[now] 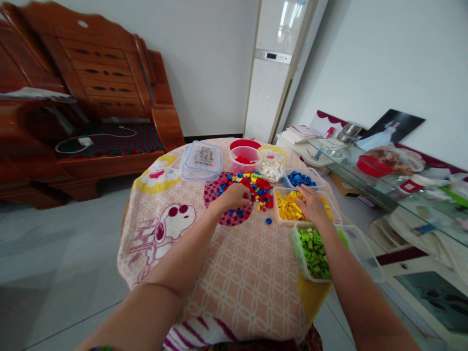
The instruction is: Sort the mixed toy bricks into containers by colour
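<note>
Head view: left hand (238,196) reaches in from the lower left on a nearly straight arm, wrist slightly bent, back of the hand upward, fingers curled down at the pile (261,186); whether it grips a brick cannot be told, since the fingertips are hidden. Right hand (312,204) comes in from the lower right, its forearm passing over the green tub (297,253), palm down over the yellow tub (288,223), fingers extended and slightly parted, relaxed and released. The pile lies on the patterned cloth (241,273), near the middle of the table's far half: small, glossy plastic bricks, mostly red and blue, with some yellow and a few green among them, loosely scattered at the edges. One round blue brick (268,221) lies apart, just beside the yellow tub. Sorted bricks stand about the pile: yellow bricks (288,207) under the right hand, bright green bricks (314,253) nearest the person, dark blue bricks (298,179) in the blue tub (286,179) beyond, red bricks (244,159) in a round tub (234,165), and white bricks (271,172) heaped between those last two. Counted, that makes two hands, one mixed pile, one white heap, three rectangular tubs, one round tub and, at the far left, two stacked lids (202,158); single bricks are too many and too small to number.
</note>
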`<state>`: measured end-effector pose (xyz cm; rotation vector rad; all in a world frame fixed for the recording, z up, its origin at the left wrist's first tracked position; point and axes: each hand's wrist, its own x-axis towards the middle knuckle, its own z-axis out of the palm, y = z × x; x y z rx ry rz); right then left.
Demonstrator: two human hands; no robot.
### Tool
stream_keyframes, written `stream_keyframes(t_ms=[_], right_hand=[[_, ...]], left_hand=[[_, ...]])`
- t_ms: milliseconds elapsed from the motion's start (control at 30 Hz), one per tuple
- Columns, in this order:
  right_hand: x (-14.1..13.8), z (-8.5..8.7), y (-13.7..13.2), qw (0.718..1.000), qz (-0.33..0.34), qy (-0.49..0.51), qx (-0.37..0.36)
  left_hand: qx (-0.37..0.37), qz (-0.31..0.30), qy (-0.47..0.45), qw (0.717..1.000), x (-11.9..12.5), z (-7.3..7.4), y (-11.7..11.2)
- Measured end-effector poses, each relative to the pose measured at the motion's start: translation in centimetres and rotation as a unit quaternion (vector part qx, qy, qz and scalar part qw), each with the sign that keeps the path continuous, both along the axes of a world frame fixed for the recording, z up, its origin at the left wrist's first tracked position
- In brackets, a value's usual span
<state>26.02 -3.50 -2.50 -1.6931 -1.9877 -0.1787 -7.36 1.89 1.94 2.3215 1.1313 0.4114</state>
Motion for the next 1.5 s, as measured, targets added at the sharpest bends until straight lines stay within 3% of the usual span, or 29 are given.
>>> stream_keyframes(t_ms=[200,433,533,700,767,967,1233,1400,1500], right_hand=[[0.0,-0.1,0.0,1.000,-0.001,0.002,0.004],[0.0,-0.1,0.0,1.000,0.004,0.010,0.008],[-0.1,-0.1,-0.1,1.000,-0.002,0.007,0.008],[-0.1,0.0,-0.1,1.000,-0.001,-0.001,0.008],[-0.1,0.0,-0.1,1.000,-0.001,-0.003,0.010],[0.0,-0.1,0.0,1.000,-0.001,0.000,0.004],[0.0,-0.1,-0.1,1.000,0.009,0.008,0.006],[0.0,-0.1,0.0,1.000,0.001,0.001,0.003],[0.1,0.0,0.0,1.000,0.001,-0.003,-0.003]], left_hand=[[-0.044,-0.007,-0.175,0.984,1.9,-0.2,-0.7],[-0.126,-0.060,-0.293,0.946,4.6,-1.8,-1.8],[-0.118,-0.069,-0.312,0.940,5.7,-2.5,-2.5],[-0.071,-0.138,-0.344,0.926,7.1,-3.0,-3.8],[-0.026,-0.133,-0.322,0.937,7.0,-2.9,-3.8],[0.140,-0.039,-0.152,0.978,4.8,-2.4,-1.8],[0.191,-0.022,0.044,0.980,2.6,-2.9,0.1],[0.205,0.042,0.103,0.972,1.4,-2.1,0.4],[0.210,0.064,0.092,0.971,1.3,-1.9,0.4]])
